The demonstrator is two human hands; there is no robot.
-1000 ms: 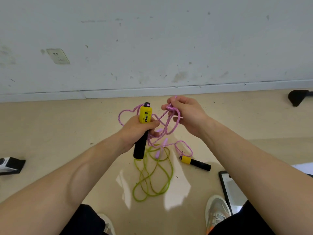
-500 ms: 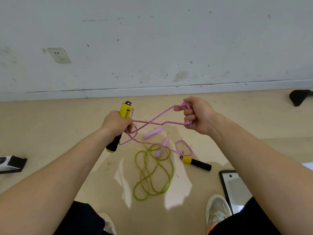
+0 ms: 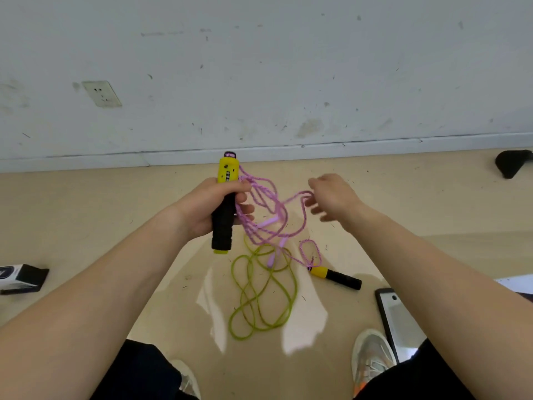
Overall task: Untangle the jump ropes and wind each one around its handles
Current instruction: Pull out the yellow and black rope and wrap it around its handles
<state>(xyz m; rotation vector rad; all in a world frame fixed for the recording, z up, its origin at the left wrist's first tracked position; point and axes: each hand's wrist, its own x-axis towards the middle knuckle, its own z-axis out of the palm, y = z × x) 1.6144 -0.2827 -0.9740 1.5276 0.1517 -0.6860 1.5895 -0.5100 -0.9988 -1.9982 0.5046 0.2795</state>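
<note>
Loops of pink rope (image 3: 277, 215) hang from the yellow-and-black handle (image 3: 223, 223) my left hand (image 3: 207, 209) clenches upright above the floor (image 3: 86, 226); one loop catches the spread, blurred fingers (image 3: 317, 209) of my right hand (image 3: 331, 197), which grasps nothing. The rope's other handle (image 3: 336, 277) lies on the floor, just beside the tangled green rope (image 3: 259, 295), ahead of my shoes (image 3: 372, 359).

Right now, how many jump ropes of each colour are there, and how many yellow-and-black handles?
pink jump rope: 1
green jump rope: 1
yellow-and-black handles: 2 (held handle, floor handle)
Total: 4
</note>
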